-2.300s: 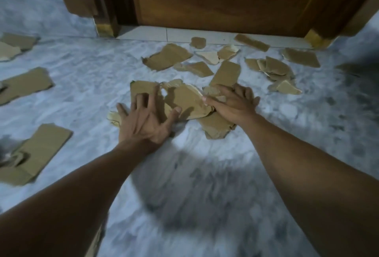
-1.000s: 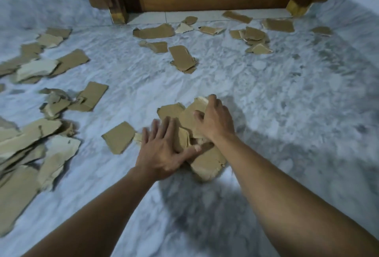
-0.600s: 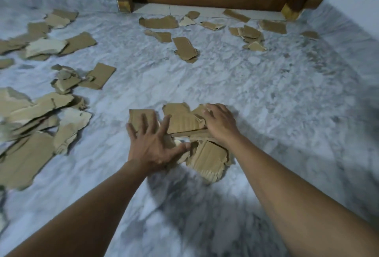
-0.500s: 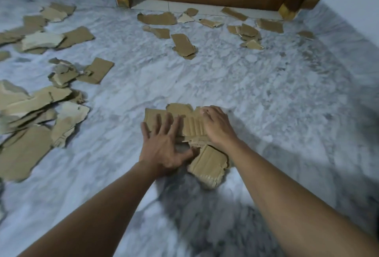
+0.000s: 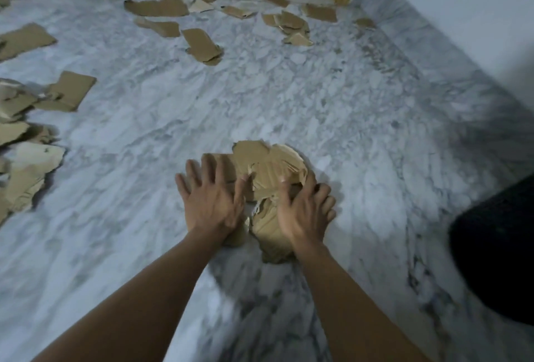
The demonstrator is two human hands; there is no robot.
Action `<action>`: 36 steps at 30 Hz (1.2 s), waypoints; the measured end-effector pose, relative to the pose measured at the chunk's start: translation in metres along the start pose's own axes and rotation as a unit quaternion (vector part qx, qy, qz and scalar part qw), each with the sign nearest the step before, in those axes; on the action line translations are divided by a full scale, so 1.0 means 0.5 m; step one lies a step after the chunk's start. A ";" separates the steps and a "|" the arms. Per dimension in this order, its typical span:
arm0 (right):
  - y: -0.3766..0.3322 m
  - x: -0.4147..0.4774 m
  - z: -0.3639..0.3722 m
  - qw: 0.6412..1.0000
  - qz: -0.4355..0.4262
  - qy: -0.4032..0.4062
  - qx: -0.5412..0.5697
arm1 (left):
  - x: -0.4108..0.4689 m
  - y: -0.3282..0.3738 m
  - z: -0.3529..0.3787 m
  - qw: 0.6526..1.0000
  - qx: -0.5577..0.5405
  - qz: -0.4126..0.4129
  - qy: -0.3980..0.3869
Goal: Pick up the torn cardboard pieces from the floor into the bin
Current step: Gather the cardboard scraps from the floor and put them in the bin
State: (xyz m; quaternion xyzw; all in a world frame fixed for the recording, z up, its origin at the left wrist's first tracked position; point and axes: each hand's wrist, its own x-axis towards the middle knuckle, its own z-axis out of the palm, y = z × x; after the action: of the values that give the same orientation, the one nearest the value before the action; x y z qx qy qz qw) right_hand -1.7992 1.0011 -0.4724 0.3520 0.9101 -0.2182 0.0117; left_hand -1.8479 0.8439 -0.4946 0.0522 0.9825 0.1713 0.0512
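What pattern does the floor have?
The floor is white marble with grey veining, head view.

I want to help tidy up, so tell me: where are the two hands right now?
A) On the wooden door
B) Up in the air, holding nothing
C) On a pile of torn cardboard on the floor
C: the left hand and the right hand both lie on the pile of torn cardboard on the marble floor.
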 end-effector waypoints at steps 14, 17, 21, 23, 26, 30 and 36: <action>-0.053 0.063 -0.036 0.965 0.040 -0.059 0.251 | -0.017 0.028 0.008 0.991 -0.105 0.058 0.053; -0.069 0.103 -0.064 0.977 0.039 -0.016 0.208 | -0.049 0.031 -0.011 0.992 -0.117 0.049 -0.013; -0.107 0.161 -0.072 0.990 -0.057 -0.107 0.073 | -0.109 0.058 0.011 0.994 0.005 0.070 -0.082; -0.120 0.182 -0.064 0.971 -0.119 -0.199 -0.059 | -0.100 0.059 0.027 0.995 0.034 0.062 -0.073; -0.119 0.193 -0.064 0.947 -0.156 -0.241 -0.142 | -0.073 0.042 0.025 0.994 0.007 0.097 -0.043; -0.074 0.182 -0.083 0.957 -0.159 -0.217 -0.110 | -0.066 0.034 0.025 0.993 -0.033 0.109 -0.012; -0.003 0.115 -0.091 0.973 -0.034 -0.202 0.105 | -0.068 0.059 0.030 0.997 -0.027 0.074 -0.022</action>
State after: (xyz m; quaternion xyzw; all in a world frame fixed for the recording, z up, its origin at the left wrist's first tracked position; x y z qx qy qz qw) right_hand -1.8375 1.0552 -0.4407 0.2690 0.8722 -0.3797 0.1510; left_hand -1.8099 0.8721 -0.4957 0.1276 0.9695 0.2004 0.0612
